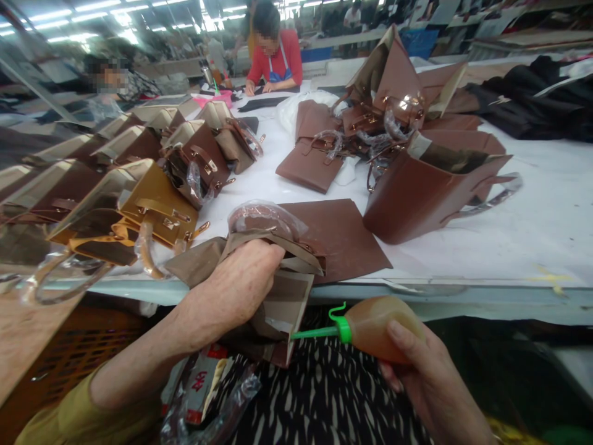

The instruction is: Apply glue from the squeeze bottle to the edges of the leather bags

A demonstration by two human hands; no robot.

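Brown leather handbag (278, 290), unfinished and folded with its beige lining flaps showing, hangs over the near edge of the white worktable (532, 235), partly on the tabletop and partly above the person's lap. The left hand (241, 284) is closed around its upper edge, knuckles up, pressing the flaps together just below the plastic-wrapped handle (264, 216). The right hand (426, 377) sits lower and to the right of the bag, its fingers wrapped around a soft amber squeeze bottle (375, 327) with a green collar and long green nozzle (312, 334); the nozzle points left and its tip touches the inner corner of the bag's open flap, just beneath the left hand. A flat brown leather panel (343, 238) lies on the table directly behind the bag. To the left stands a tan handbag (152, 207) with metal clasps, with a row of darker brown bags (199, 157) behind it. To the right a large open brown bag body (426, 191) rests on its side, and more brown pieces are piled beyond it. A crinkled plastic packet (204, 389) lies on the patterned black-and-white lap. At the far end of the table a person in a red top (278, 55) leans over work.
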